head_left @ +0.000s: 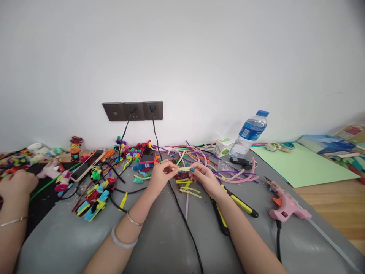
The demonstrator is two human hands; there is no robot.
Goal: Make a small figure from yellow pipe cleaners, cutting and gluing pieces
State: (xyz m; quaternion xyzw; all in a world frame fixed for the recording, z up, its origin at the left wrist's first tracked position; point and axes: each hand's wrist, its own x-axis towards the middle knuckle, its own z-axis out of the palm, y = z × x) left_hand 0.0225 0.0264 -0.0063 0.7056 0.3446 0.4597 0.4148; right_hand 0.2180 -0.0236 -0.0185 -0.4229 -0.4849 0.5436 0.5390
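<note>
Between my two hands, above the middle of the grey table, a few short pale-yellow pipe cleaners (183, 169) are stretched level. My left hand (163, 176) pinches their left end between thumb and fingers. At the right end, the fingertips of my right hand (204, 178) close on them. Just below lie several cut yellow pipe cleaners (190, 190) on the table. Beyond my hands spreads a loose heap of long pink and purple pipe cleaners (199, 154). Yellow-and-black handled pliers (242, 203) rest partly under my right forearm.
A pink glue gun (285, 207), its switch lit red, sits at the right. Behind are a tilted water bottle (248, 133), drink carton (222, 147) and keys (242, 163). Pipe-cleaner figures (95, 199) and phones (88, 164) lie left. A black cable (185, 224) crosses the table. Another person's hand (18, 186) is far left.
</note>
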